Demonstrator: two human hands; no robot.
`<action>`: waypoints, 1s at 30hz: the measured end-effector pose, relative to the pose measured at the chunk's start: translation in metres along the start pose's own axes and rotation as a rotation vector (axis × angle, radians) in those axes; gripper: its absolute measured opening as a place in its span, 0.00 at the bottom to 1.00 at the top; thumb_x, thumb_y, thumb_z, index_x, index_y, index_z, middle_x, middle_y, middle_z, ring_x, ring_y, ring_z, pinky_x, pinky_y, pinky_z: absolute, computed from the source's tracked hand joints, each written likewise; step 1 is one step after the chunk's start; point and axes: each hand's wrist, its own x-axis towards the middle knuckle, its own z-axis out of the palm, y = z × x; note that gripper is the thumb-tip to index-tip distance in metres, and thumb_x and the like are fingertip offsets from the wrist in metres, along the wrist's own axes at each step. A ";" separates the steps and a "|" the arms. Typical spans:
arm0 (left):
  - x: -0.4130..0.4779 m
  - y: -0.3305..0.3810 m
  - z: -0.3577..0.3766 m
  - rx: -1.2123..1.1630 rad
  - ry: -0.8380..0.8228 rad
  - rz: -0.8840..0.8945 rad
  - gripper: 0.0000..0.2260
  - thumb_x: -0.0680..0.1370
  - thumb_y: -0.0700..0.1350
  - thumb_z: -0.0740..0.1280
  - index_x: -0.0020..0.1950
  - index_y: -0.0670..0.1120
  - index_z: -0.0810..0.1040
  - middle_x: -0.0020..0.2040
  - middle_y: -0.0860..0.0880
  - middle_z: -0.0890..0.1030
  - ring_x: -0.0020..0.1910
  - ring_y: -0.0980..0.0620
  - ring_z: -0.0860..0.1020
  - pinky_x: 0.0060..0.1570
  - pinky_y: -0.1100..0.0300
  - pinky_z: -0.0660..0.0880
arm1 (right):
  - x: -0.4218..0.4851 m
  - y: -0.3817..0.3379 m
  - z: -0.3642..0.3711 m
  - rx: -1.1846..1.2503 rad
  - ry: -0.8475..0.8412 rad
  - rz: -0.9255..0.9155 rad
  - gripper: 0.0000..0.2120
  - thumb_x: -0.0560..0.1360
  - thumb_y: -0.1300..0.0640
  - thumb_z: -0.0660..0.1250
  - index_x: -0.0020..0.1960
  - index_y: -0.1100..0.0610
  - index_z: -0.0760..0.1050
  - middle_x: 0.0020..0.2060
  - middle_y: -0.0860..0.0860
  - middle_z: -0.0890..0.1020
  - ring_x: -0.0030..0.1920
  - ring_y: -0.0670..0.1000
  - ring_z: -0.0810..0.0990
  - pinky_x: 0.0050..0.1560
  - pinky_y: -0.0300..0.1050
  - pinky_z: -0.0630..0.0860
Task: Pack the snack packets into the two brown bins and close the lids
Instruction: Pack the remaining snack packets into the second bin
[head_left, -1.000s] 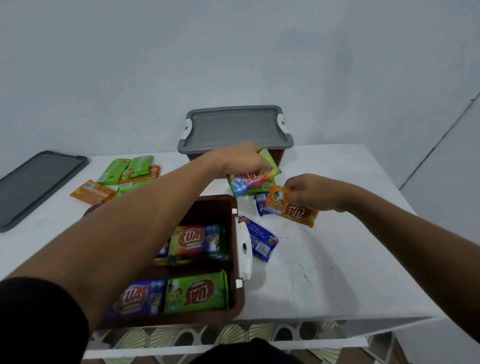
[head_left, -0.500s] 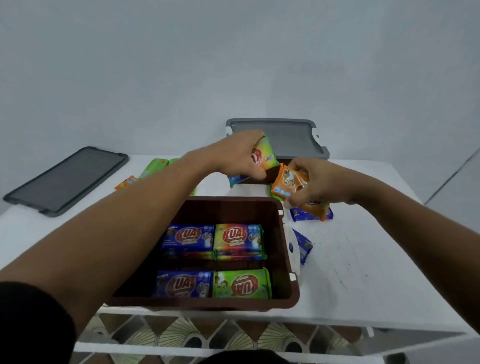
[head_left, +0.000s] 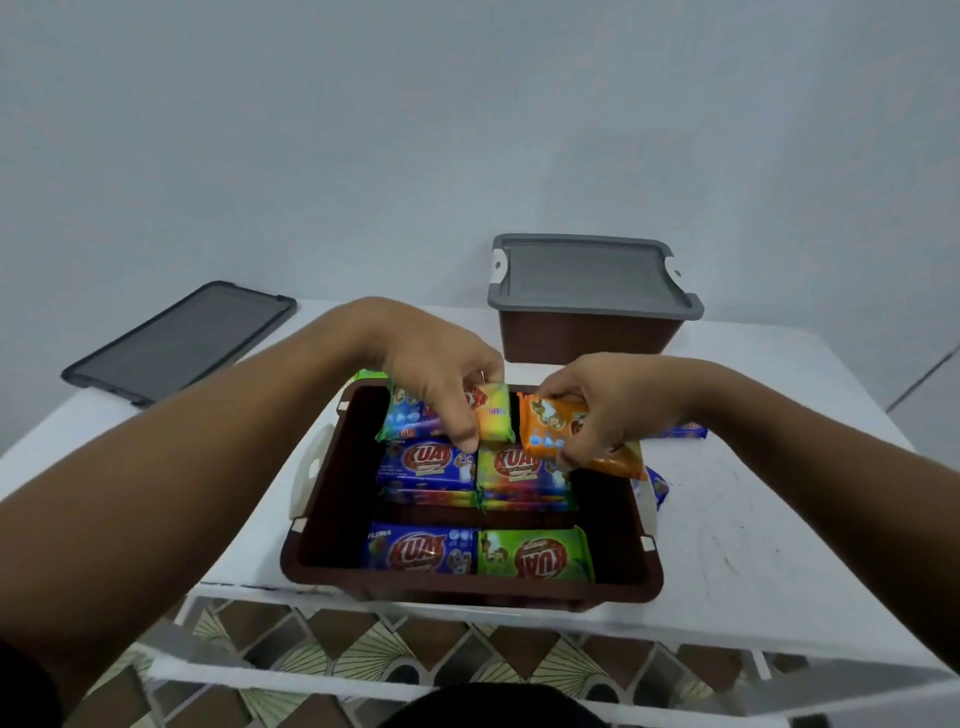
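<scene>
Packet (head_left: 494, 419) in left grip (head_left: 442, 385), over bin (head_left: 318, 525)

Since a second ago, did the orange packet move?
Yes. The orange packet, pinched by the right hand, went left from the table beside the open brown bin to over its far right corner.

An open brown plastic bin (head_left: 623, 587) sits at the near table edge. Inside, near row: a blue snack packet (head_left: 421, 553) left, a green snack packet (head_left: 535, 558) right. The middle row is a second blue packet (head_left: 426, 465) beside a rainbow packet (head_left: 514, 467), each lying on others. Above the far row, the left hand (head_left: 441, 379) grips a multicoloured packet (head_left: 493, 418), and the right hand (head_left: 613, 400) pinches an orange packet (head_left: 545, 434). A second brown bin (head_left: 587, 335) stands far right, its grey lid (head_left: 587, 275) on. A loose dark grey lid (head_left: 182, 340) lies flat, far left.
</scene>
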 end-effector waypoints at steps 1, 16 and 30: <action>0.000 -0.002 0.005 0.007 -0.015 0.012 0.22 0.71 0.46 0.80 0.60 0.48 0.74 0.52 0.49 0.86 0.48 0.52 0.86 0.49 0.55 0.83 | 0.003 -0.003 0.005 -0.025 -0.027 0.006 0.26 0.68 0.44 0.78 0.64 0.45 0.75 0.53 0.42 0.82 0.52 0.47 0.82 0.55 0.47 0.82; 0.010 -0.026 0.066 0.103 -0.141 -0.004 0.16 0.70 0.54 0.80 0.53 0.55 0.80 0.46 0.56 0.84 0.44 0.57 0.82 0.44 0.59 0.77 | 0.031 -0.023 0.059 -0.253 -0.211 -0.060 0.26 0.70 0.43 0.75 0.63 0.53 0.75 0.52 0.49 0.83 0.48 0.49 0.84 0.46 0.42 0.83; 0.029 -0.027 0.102 0.220 -0.198 -0.063 0.19 0.77 0.49 0.73 0.65 0.51 0.72 0.54 0.52 0.77 0.47 0.56 0.76 0.44 0.59 0.72 | 0.042 -0.012 0.093 -0.327 -0.239 -0.129 0.23 0.73 0.44 0.73 0.63 0.54 0.76 0.54 0.50 0.82 0.52 0.50 0.81 0.54 0.47 0.80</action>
